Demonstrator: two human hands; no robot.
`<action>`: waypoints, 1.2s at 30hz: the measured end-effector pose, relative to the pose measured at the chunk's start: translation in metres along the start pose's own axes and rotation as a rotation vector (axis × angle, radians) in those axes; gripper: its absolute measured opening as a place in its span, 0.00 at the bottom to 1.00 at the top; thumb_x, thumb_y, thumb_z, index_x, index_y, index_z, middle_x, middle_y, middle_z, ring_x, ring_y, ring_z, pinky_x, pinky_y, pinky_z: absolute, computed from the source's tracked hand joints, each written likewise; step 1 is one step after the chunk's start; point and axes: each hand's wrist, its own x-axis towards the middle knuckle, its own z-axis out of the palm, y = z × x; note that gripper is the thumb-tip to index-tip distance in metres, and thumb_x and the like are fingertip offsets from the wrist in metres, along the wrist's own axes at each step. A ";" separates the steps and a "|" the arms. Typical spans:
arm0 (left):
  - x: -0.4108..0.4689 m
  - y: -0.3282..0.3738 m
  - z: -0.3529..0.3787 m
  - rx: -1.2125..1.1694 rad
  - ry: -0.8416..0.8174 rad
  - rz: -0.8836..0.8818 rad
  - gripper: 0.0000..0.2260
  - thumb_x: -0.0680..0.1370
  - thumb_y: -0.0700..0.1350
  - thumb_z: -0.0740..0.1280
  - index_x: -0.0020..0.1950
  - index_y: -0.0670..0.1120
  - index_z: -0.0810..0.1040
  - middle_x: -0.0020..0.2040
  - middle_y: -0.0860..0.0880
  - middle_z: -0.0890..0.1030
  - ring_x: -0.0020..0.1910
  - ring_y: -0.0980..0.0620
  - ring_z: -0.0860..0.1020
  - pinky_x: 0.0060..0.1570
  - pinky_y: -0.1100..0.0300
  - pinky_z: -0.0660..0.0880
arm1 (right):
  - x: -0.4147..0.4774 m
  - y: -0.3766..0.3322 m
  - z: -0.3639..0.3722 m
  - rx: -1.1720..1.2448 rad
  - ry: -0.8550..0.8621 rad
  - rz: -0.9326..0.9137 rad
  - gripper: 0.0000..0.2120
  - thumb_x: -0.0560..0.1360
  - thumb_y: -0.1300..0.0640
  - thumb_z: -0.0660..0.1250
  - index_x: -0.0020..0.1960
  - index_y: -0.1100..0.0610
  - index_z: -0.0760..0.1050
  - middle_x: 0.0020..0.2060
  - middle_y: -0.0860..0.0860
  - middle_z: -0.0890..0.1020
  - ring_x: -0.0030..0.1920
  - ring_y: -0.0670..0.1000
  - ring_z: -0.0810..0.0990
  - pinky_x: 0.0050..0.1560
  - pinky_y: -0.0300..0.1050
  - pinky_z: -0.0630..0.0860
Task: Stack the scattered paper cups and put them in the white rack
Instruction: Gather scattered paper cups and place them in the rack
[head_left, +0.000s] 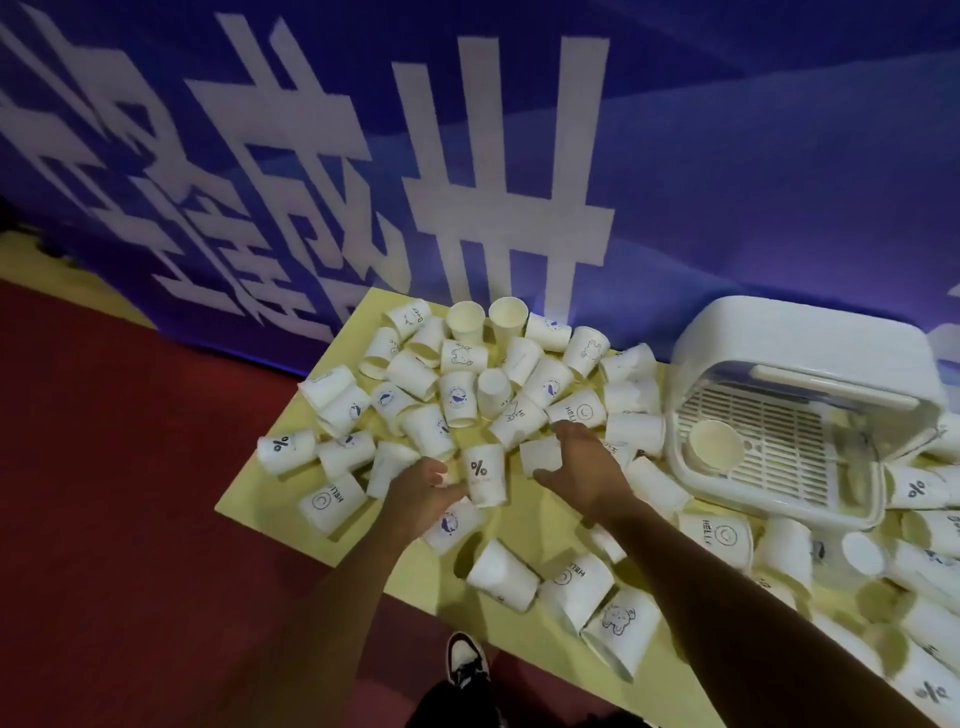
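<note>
Paper cups (457, 397), white, tapered and thin-walled, some printed with small blue or black motifs, lie heaped and mostly tipped over on the yellow table (522, 525), ahead of, between and to either side of both hands. The left hand (421, 491) has its curled fingers against the side of an upright percent-sign cup (484, 475); whether it actually grips the cup cannot be told. Just to its right, the right hand (582, 467) spans a plain cup (540, 453), thumb on the near side and fingers over the far side, clamped around it. To the right of the right hand stands the white rack (800, 332), smooth moulded plastic with a rounded hood and a slotted floor. Inside it is a single cup (716, 444) on its side, mouth toward the camera. Beyond the hands hangs a blue banner (727, 156) with large white characters; left of the left hand is red floor (104, 467).
</note>
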 end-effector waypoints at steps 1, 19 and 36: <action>0.001 -0.009 -0.003 0.002 0.020 -0.014 0.22 0.73 0.51 0.75 0.64 0.46 0.75 0.60 0.48 0.79 0.56 0.52 0.77 0.52 0.60 0.71 | 0.002 -0.007 0.007 -0.003 -0.016 -0.010 0.33 0.73 0.49 0.74 0.72 0.60 0.66 0.65 0.58 0.74 0.65 0.57 0.73 0.63 0.48 0.72; 0.035 -0.060 -0.007 0.045 0.115 -0.017 0.20 0.70 0.43 0.71 0.61 0.42 0.75 0.53 0.46 0.79 0.52 0.47 0.78 0.44 0.58 0.72 | 0.029 -0.065 0.092 -0.089 -0.151 0.218 0.30 0.78 0.41 0.66 0.69 0.62 0.65 0.63 0.58 0.78 0.64 0.59 0.77 0.60 0.51 0.74; 0.046 -0.069 0.006 0.055 0.124 -0.040 0.25 0.72 0.46 0.74 0.66 0.45 0.71 0.58 0.47 0.78 0.57 0.46 0.78 0.52 0.55 0.73 | 0.035 -0.063 0.098 0.111 -0.092 0.271 0.30 0.73 0.45 0.73 0.65 0.62 0.68 0.60 0.58 0.79 0.61 0.58 0.78 0.60 0.50 0.75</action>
